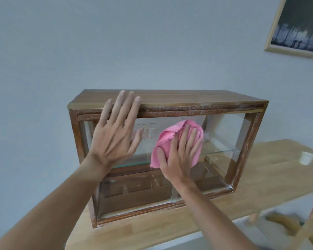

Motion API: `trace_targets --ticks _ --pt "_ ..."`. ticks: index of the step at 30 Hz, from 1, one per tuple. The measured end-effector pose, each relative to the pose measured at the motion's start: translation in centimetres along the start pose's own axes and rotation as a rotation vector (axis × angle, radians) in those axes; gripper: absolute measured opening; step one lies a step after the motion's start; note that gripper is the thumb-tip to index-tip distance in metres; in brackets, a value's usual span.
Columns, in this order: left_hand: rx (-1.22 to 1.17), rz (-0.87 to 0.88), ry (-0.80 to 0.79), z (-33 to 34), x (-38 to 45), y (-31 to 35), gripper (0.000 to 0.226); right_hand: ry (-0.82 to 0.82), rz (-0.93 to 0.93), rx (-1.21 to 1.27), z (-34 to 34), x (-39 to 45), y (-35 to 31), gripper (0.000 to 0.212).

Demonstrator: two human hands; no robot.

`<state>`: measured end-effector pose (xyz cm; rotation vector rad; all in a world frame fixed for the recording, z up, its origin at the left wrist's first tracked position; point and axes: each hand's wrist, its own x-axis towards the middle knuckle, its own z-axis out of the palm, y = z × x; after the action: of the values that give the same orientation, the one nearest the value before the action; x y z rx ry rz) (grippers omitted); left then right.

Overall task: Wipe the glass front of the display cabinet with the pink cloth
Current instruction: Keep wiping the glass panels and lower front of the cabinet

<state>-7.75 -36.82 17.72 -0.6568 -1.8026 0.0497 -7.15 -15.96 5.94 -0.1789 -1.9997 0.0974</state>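
Note:
A wooden display cabinet [170, 98] with a glass front [222, 134] stands on a light wooden table [260, 179]. My right hand [181, 156] presses a crumpled pink cloth [166, 139] flat against the middle of the glass, fingers spread over it. My left hand [116, 130] lies open with fingers apart against the cabinet's upper left front, fingertips over the top edge. Inside, a glass shelf [219, 153] and two clear glasses [148, 129] show through the pane.
A small white cup [306, 157] stands on the table to the right of the cabinet. A framed picture [296, 26] hangs on the wall at upper right. Below the table's right end, wooden legs and a blurred tan object [282, 222] are visible.

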Motion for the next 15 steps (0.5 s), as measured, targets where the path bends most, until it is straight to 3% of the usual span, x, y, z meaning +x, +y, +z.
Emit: trace_targets --ticks 3,6,8,11,13,15 --pt "-0.027 0.009 -0.032 0.6 2.8 3.7 0.065 -0.122 -0.038 0.027 1.3 -6.3 2.6 0.079" --pt "-0.018 -0.062 -0.049 1.5 3.9 6.1 0.065 -0.288 -0.046 0.032 1.7 -10.2 7.1 0.057" --pt "0.007 -0.103 -0.033 2.2 4.0 6.7 0.064 -0.324 0.079 0.024 1.2 -9.9 10.6 0.067" --pt "0.043 -0.128 0.009 3.0 4.1 6.7 0.060 -0.276 0.409 0.135 -1.3 -5.0 14.4 0.084" --pt "0.064 -0.147 0.035 3.4 4.1 6.8 0.059 -0.196 0.627 0.269 -2.5 -0.4 15.1 0.091" --pt "0.080 -0.167 0.060 3.8 4.1 7.1 0.057 -0.115 0.681 0.344 -3.4 3.6 13.3 0.092"
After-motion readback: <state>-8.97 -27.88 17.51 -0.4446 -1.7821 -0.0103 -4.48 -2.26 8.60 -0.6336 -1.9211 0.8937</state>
